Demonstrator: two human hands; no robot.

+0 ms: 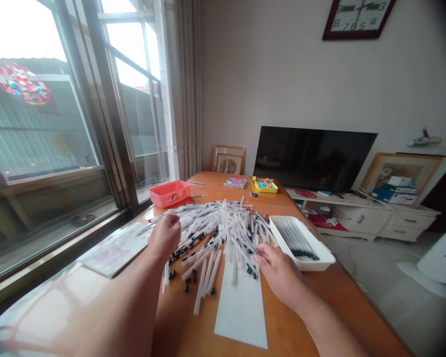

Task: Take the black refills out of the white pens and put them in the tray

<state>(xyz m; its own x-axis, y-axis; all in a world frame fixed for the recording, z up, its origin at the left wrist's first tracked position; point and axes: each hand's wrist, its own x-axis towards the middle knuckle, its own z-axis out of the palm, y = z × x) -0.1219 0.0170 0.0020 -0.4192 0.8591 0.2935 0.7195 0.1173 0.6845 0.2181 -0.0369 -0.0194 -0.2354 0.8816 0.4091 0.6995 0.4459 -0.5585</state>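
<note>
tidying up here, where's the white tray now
In the head view, the white tray is right of the tube pile on the table, just past the right hand.

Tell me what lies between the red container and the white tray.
In the head view, a loose heap of whitish tubes lies between the red container and the white tray.

White tubes [233, 270], black caps [188, 281] — red basket [176, 198], white tray [315, 266], orange-brown table [186, 333].
</note>
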